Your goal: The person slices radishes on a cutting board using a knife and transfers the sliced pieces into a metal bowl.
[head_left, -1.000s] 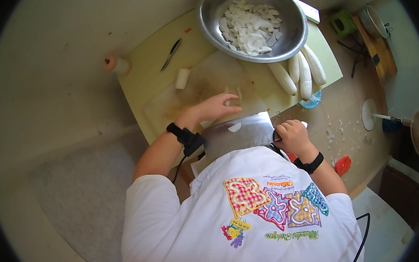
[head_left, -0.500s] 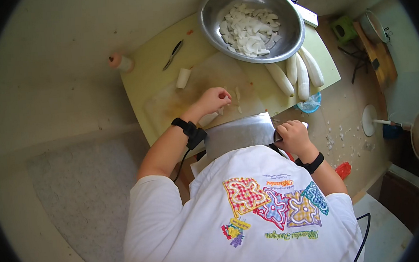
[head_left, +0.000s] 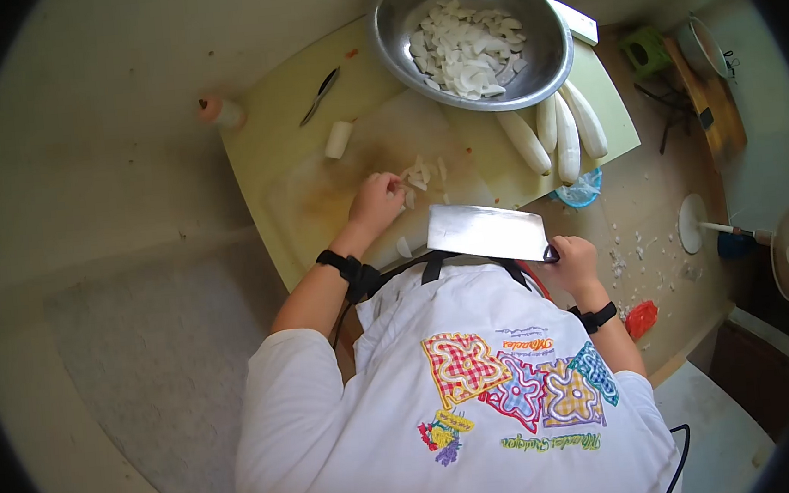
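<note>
My left hand [head_left: 378,201] is over the cutting board [head_left: 293,194], fingers pinched together at the edge of some thin white slices [head_left: 417,173]; what lies between the fingertips is too small to tell. My right hand [head_left: 574,262] grips the dark handle of a wide cleaver [head_left: 488,232], whose blade points left, near the board's front edge. One more slice [head_left: 403,247] lies near my left wrist. Behind my left hand a short white vegetable piece [head_left: 339,140] rests on the board.
A large steel bowl [head_left: 547,58] with many white slices stands at the back. Several long peeled white vegetables [head_left: 568,145] lie right of the board. A peeler [head_left: 320,96] and a pink-capped bottle [head_left: 222,113] are at the left. A blue basin [head_left: 579,190] sits below the table's right edge.
My left hand has closed its fingers and shifted left beside the slices. My right hand has moved the cleaver to the right, away from my left wrist.
</note>
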A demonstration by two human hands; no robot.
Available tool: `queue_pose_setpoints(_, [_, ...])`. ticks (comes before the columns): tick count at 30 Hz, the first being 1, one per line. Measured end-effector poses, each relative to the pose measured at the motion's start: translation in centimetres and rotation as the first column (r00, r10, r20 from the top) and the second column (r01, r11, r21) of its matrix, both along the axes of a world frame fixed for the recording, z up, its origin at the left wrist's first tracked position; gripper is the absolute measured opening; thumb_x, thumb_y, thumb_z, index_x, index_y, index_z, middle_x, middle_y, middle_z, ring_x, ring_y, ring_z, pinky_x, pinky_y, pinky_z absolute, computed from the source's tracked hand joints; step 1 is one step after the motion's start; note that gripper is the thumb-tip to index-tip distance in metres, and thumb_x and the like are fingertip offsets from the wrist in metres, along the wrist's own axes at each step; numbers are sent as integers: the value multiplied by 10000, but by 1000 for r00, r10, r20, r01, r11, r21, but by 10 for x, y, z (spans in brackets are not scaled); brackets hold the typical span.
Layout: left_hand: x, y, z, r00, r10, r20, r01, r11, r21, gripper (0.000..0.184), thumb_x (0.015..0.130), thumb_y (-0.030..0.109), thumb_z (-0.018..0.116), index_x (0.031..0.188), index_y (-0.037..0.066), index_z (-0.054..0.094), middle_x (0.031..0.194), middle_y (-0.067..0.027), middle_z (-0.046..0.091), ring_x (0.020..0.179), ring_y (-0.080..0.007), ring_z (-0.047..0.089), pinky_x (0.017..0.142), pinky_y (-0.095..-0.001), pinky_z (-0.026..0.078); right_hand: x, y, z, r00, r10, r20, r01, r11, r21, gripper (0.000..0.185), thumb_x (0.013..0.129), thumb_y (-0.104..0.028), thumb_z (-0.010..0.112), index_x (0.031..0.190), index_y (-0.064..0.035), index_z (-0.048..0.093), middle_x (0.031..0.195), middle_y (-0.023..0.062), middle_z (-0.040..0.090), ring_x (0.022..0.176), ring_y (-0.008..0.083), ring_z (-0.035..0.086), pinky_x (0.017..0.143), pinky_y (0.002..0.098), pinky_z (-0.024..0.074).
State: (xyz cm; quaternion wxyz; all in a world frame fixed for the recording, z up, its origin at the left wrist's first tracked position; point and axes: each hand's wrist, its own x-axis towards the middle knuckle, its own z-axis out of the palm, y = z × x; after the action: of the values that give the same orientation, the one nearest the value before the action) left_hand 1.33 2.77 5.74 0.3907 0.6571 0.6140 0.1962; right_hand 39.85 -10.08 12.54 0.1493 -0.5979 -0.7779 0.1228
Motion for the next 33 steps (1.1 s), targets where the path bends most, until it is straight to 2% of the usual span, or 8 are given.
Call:
queue_pose_setpoints(5, [-4,-67,15,876,-394,-279,418,908,32,257,811,232,714,1021,99,650,994,-122,614,956,-328,622,813,-427,523,10,-5,-1,972,-231,-49,218,957,-192,228,668,-217,765,745,-49,632,687,156,630,673,368,633,608,437,504])
queue_pose_setpoints(15, [2,-91,-6,795,-391,-463,455,890,29,277,827,223,715,1054,116,600,1053,-111,575,960,-318,628,786,-442,534,3,17,6,923,-383,39,341,766,-545,314,805,-311,716,774,-8,642,675,170,637,623,315,645,603,402,499])
queue_pose_setpoints(18, [8,-95,-14,795,-455,-402,436,888,-144,211,841,217,711,988,102,611,1010,-114,591,920,-328,637,761,-445,531,7,15,-8,912,-411,-5,328,735,-593,319,815,-289,706,758,13,619,631,167,607,586,284,626,593,386,493])
queue_pose_setpoints(20, [11,-91,-12,936,-323,-141,312,945,-92,212,843,236,729,948,79,635,911,-115,626,814,-299,639,715,-411,521,10,16,-12,907,-420,-34,316,731,-605,313,816,-274,699,749,19,611,629,168,603,583,276,623,592,382,493])
queue_pose_setpoints(22, [24,-71,8,979,-201,-38,198,977,-77,238,833,237,738,962,58,648,899,-126,653,820,-314,639,722,-408,520,10,16,-15,901,-428,-62,301,724,-621,308,818,-259,693,739,25,603,628,169,599,580,268,619,591,377,493])
queue_pose_setpoints(26, [39,-24,-13,943,156,295,-117,982,-145,282,814,216,757,1002,28,665,861,-133,693,807,-317,645,750,-390,518,11,17,-25,893,-448,-39,304,665,-682,305,816,-248,678,756,46,622,675,225,611,628,334,622,626,399,502])
queue_pose_setpoints(30, [40,-2,-22,963,121,240,-97,989,-110,277,814,206,761,1003,25,667,927,-137,689,871,-302,659,801,-383,523,11,16,-25,914,-406,-19,289,682,-672,296,820,-245,661,788,50,649,729,278,614,681,411,618,668,428,509])
queue_pose_setpoints(33, [35,-4,-17,996,67,64,-70,997,33,302,809,211,759,1028,25,668,1030,-154,669,949,-305,651,855,-388,522,12,19,-24,920,-392,-12,282,683,-674,299,821,-249,657,785,48,653,745,279,624,706,418,631,679,435,511])
